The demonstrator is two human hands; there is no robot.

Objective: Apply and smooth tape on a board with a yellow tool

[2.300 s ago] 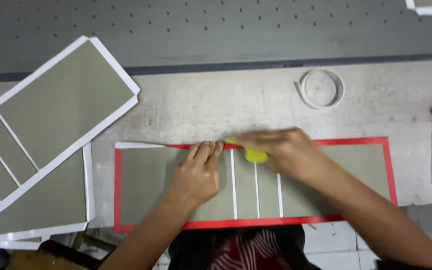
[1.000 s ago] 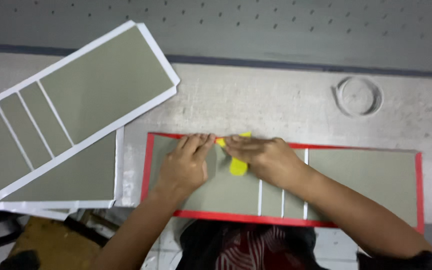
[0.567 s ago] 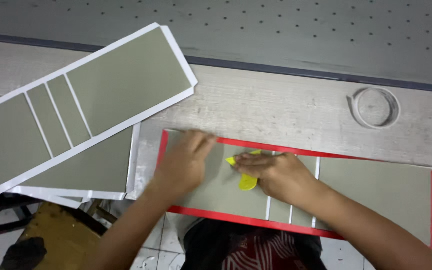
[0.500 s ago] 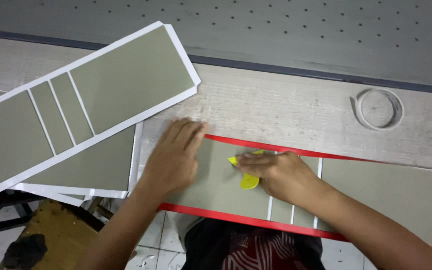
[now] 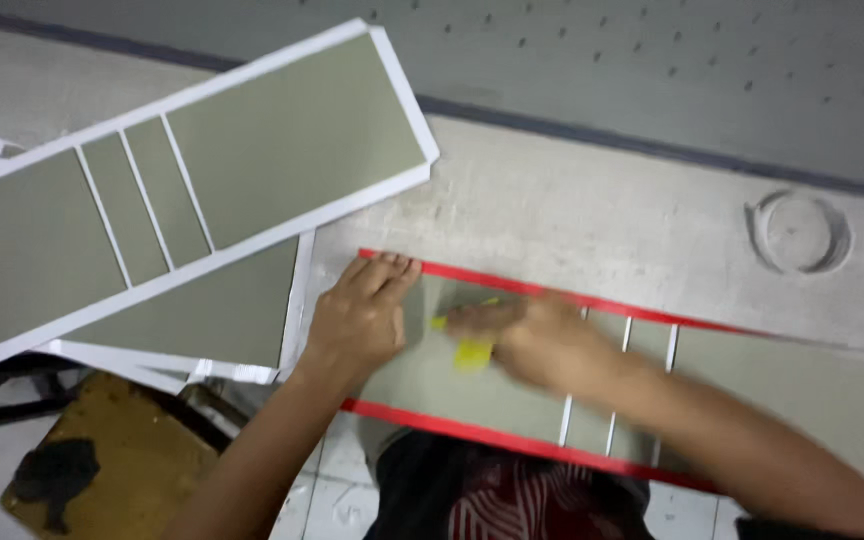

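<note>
A long grey-green board (image 5: 792, 390) with a red border and white dividing lines lies on the worktable in front of me. My left hand (image 5: 364, 312) rests flat on its left end, fingers together, fingertips at the red top edge. My right hand (image 5: 537, 338), blurred by motion, grips a small yellow tool (image 5: 472, 352) and presses it onto the board just right of the left hand.
A stack of similar grey-green boards with white borders (image 5: 202, 170) lies tilted at the left, overhanging the table. A ring of clear tape (image 5: 800, 232) sits at the back right. A grey perforated wall (image 5: 652, 60) runs behind. A brown stool (image 5: 102, 460) stands below left.
My view has shifted, so the board sits further right. My left hand slid to the board's left end and lies flat; my right hand with the yellow tool moved left along the board.
</note>
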